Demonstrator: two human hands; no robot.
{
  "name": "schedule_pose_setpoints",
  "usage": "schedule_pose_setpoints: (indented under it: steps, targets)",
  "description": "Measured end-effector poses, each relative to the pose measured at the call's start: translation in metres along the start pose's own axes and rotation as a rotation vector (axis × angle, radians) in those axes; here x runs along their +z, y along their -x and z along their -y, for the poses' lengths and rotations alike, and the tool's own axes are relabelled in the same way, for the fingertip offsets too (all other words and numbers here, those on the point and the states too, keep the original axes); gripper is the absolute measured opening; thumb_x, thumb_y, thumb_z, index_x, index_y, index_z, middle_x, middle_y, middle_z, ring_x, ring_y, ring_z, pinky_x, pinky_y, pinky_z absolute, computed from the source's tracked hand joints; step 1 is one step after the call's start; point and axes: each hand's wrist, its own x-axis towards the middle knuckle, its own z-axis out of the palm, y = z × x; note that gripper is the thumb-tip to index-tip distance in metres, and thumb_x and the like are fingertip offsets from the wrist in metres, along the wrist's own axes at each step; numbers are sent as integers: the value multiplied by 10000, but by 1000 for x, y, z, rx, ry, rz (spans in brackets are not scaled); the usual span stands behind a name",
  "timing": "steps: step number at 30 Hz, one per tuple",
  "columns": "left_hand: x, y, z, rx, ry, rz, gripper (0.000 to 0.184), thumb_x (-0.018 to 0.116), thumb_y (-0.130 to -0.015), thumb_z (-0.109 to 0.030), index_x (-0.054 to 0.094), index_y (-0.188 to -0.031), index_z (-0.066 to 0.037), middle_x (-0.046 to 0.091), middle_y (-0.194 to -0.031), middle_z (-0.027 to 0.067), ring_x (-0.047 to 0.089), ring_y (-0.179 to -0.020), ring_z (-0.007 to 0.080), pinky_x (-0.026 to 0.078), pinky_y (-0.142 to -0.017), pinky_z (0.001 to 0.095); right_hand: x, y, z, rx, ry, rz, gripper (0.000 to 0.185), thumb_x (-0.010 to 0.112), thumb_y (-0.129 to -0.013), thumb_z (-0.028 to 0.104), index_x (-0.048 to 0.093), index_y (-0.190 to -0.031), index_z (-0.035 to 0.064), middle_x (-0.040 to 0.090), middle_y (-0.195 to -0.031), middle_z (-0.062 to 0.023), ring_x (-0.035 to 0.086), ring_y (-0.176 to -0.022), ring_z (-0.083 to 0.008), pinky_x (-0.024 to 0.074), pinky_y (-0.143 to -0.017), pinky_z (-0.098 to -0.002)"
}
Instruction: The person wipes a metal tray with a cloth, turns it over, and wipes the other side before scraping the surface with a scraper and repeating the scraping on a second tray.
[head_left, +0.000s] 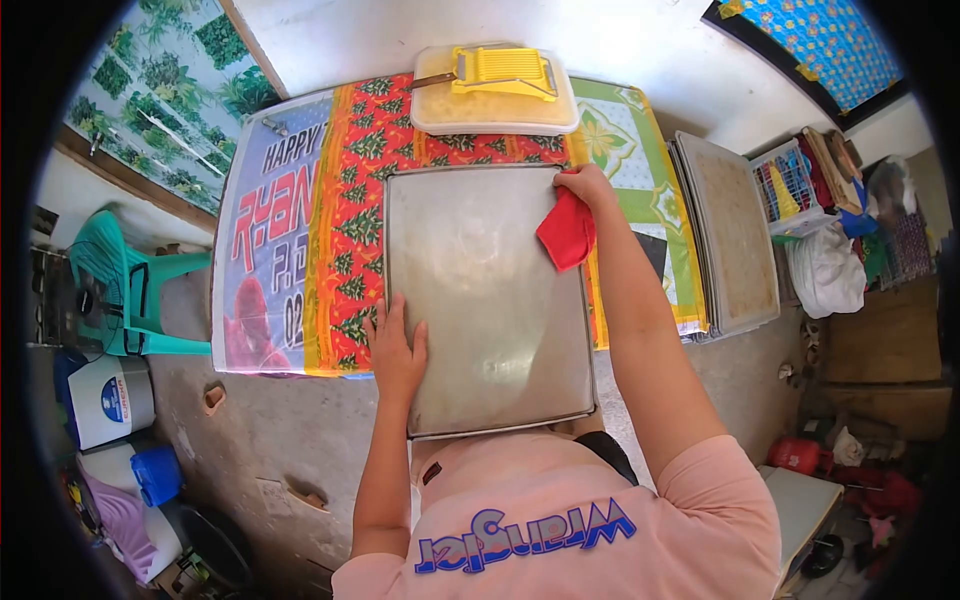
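A large metal baking tray (480, 300) lies in front of me, overhanging the table's near edge, its bare grey surface facing up. My left hand (398, 352) rests on the tray's left rim with fingers stretched and spread. At the far right corner of the tray, my right hand (586, 188) is closed on a red cloth (567, 235). The cloth hangs down over the right side of the tray. My right fingertips are partly hidden by the angle.
Beneath the tray is a table with a patterned cover (352, 230). Behind it stands a lidded plastic container (495, 118) with a yellow slicer (505, 70) on top. More trays (730, 230) stack at the right. A green chair (145, 285) stands left.
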Motion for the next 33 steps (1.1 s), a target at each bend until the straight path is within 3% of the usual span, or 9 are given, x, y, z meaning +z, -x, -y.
schedule_pose_setpoints:
  steps: [6,9,14,18,19,22,25,30,33]
  targets:
    - [1,0,1,12,-6,-7,552,592,-929,-288,446,-1400,-39,500,-1413,130,370,-1378,351,202,-1153,533,-2,3,4,17,26,9,385,758,-661,346,742,-844,7,708,-768,-125,671,-684,-221,521,-663,-326]
    - [1,0,0,4,-5,-7,555,595,-928,-293,446,-1399,-40,500,-1413,131,380,-1371,354,202,-1152,533,3,6,-1,20,56,-30,479,715,-712,466,713,-997,82,711,-983,-119,671,-926,-266,501,-818,-367]
    - [0,-4,-2,-47,33,12,509,536,-960,-253,430,-1404,-26,493,-1415,147,396,-1358,362,197,-1154,529,63,65,26,-178,307,-690,471,639,-849,467,556,-1036,42,599,-1036,-178,557,-1020,-355,437,-864,-471]
    - [-2,-4,-1,-85,169,-7,493,475,-978,-192,385,-1424,-3,461,-1431,183,391,-1353,376,188,-1159,520,127,145,78,-619,-134,-324,174,532,-756,35,536,-919,-26,549,-990,-235,526,-944,-396,406,-872,-482]
    - [-1,-4,-1,-83,174,-12,505,478,-968,-176,372,-1429,1,453,-1434,191,388,-1354,378,186,-1160,519,169,158,76,-912,-11,-433,204,535,-758,49,546,-946,-30,548,-1052,-255,529,-1017,-399,401,-944,-475]
    - [-2,-5,1,-88,172,-25,546,487,-933,-129,340,-1440,12,435,-1439,210,379,-1356,381,183,-1161,518,175,221,111,-994,-124,249,238,512,-783,31,542,-1015,-10,559,-1103,-231,583,-1056,-371,513,-845,-423]
    - [-1,-2,-1,-115,100,6,596,512,-882,-88,330,-1441,10,437,-1431,213,376,-1358,375,192,-1159,522,197,155,111,-1213,-105,94,203,506,-800,39,583,-987,26,589,-1084,-196,628,-925,-346,515,-814,-427]
    - [-1,-3,1,-108,188,-33,590,492,-924,-94,285,-1468,7,393,-1473,207,361,-1375,374,192,-1167,503,137,69,94,-505,259,-746,177,558,-854,206,657,-979,129,651,-994,-101,613,-940,-290,350,-972,-597]
    - [-1,-2,4,-115,395,-127,583,443,-991,-165,217,-1499,12,336,-1512,208,350,-1395,361,229,-1162,475,158,81,101,-566,300,-498,247,557,-856,207,624,-1034,50,627,-1121,-153,552,-1139,-337,368,-1013,-541]
